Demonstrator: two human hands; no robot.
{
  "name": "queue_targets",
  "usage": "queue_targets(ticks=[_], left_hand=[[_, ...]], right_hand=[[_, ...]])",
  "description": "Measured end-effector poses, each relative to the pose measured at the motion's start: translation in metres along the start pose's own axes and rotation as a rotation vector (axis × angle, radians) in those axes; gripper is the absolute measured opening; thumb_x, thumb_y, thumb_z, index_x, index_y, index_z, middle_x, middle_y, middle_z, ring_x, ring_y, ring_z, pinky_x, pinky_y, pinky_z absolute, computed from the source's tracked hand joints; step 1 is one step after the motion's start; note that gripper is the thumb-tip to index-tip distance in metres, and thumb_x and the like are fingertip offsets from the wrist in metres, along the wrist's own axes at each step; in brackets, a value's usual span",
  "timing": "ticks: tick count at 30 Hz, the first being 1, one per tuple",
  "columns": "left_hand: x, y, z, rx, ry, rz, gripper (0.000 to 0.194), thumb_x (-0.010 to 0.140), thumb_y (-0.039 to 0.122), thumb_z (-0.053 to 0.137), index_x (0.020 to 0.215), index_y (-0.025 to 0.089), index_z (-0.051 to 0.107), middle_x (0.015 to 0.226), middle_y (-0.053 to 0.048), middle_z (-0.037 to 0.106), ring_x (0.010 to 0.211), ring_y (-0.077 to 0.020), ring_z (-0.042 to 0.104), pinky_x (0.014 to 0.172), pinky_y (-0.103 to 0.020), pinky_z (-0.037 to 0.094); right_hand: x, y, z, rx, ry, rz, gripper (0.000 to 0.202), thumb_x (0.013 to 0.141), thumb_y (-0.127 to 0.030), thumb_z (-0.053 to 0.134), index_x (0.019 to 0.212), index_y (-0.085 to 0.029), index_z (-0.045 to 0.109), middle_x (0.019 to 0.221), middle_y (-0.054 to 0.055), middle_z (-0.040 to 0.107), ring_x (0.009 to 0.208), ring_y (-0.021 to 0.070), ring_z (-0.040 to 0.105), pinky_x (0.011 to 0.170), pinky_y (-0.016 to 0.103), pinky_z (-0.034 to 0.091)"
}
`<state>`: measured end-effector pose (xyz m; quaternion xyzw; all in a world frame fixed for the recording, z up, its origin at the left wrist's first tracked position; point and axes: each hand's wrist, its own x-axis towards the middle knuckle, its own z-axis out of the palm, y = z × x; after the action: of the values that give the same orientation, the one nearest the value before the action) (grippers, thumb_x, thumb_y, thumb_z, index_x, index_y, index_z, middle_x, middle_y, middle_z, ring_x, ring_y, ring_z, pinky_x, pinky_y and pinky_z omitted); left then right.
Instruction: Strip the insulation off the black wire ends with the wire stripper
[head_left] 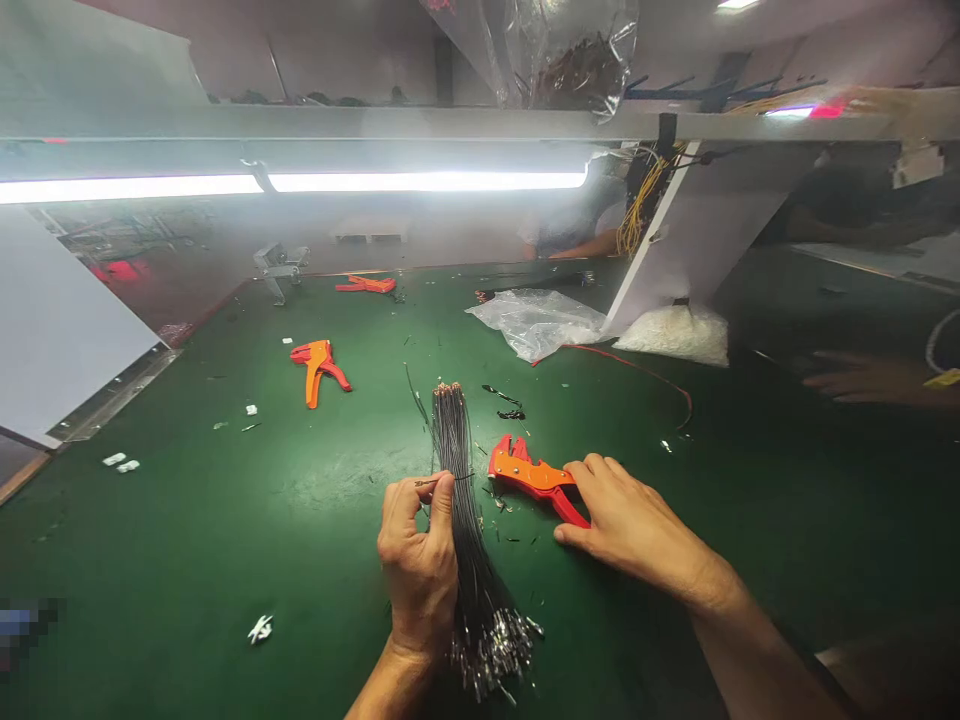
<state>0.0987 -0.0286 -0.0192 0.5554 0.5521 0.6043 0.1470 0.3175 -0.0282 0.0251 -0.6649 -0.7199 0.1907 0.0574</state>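
Note:
My left hand (pixel 421 560) pinches a thin dark wire (pixel 463 477) between thumb and fingertips, over the left side of a long bundle of black wires (pixel 461 500). Copper-coloured ends show at the bundle's far end, and shiny metal terminals (pixel 499 640) fan out at its near end. To the right, my right hand (pixel 626 520) is on the handles of an orange and red wire stripper (pixel 529 473), fingers over the upper handle and thumb by the lower one. The tool's jaws point left toward the bundle.
Two more orange and red tools (pixel 318 370) (pixel 367 285) lie at the back left. Clear plastic bags (pixel 540 318) and a red wire (pixel 637 364) are behind on the right. Small white pieces (pixel 260 629) and black scraps dot the green table (pixel 300 540). Another person's hand (pixel 862 378) shows far right.

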Motion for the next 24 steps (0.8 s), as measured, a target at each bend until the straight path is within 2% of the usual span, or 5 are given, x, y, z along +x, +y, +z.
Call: queue_targets(ticks=[6,11,15,20,24], left_hand=[[-0.001,0.000,0.000,-0.031,0.011,0.035,0.006,0.090,0.023,0.067,0.083,0.023,0.069,0.078,0.003,0.065,0.074,-0.0146,0.058,0.075,-0.029,0.045],[-0.001,0.003,-0.002,-0.093,0.024,0.029,0.004,0.089,0.022,0.068,0.087,0.024,0.071,0.081,0.003,0.066,0.076,-0.0142,0.058,0.077,-0.029,0.044],[-0.001,0.011,-0.004,-0.176,0.065,-0.023,0.005,0.088,0.021,0.069,0.085,0.024,0.071,0.083,0.002,0.066,0.079,-0.0132,0.059,0.077,-0.028,0.045],[0.002,0.015,-0.005,-0.306,0.083,-0.113,0.006,0.089,0.022,0.069,0.083,0.023,0.071,0.084,0.003,0.067,0.082,-0.0119,0.061,0.077,-0.025,0.047],[0.003,0.014,-0.006,-0.383,0.087,-0.141,0.006,0.088,0.022,0.071,0.084,0.024,0.073,0.085,0.003,0.067,0.084,-0.0120,0.061,0.078,-0.025,0.048]], right_hand=[[0.012,0.012,-0.015,0.405,-0.096,0.072,0.014,0.079,-0.032,0.057,0.083,-0.019,0.061,0.079,0.005,0.056,0.072,0.0232,0.053,0.068,0.037,0.039],[0.014,0.015,-0.023,0.992,-0.378,-0.034,0.036,0.074,-0.046,0.058,0.094,-0.016,0.062,0.089,0.008,0.067,0.078,0.0228,0.062,0.070,0.036,0.050],[0.000,0.011,-0.005,1.350,-0.527,-0.101,0.044,0.066,-0.034,0.066,0.104,-0.013,0.066,0.098,0.011,0.069,0.092,0.0251,0.066,0.088,0.041,0.050],[-0.010,0.009,0.030,1.618,-0.672,-0.128,0.048,0.061,-0.025,0.064,0.107,-0.012,0.067,0.091,0.010,0.070,0.083,0.0270,0.069,0.083,0.049,0.053],[-0.010,0.008,0.041,1.717,-0.724,-0.144,0.044,0.064,-0.021,0.066,0.106,-0.008,0.068,0.088,0.011,0.070,0.078,0.0245,0.069,0.073,0.040,0.055]])
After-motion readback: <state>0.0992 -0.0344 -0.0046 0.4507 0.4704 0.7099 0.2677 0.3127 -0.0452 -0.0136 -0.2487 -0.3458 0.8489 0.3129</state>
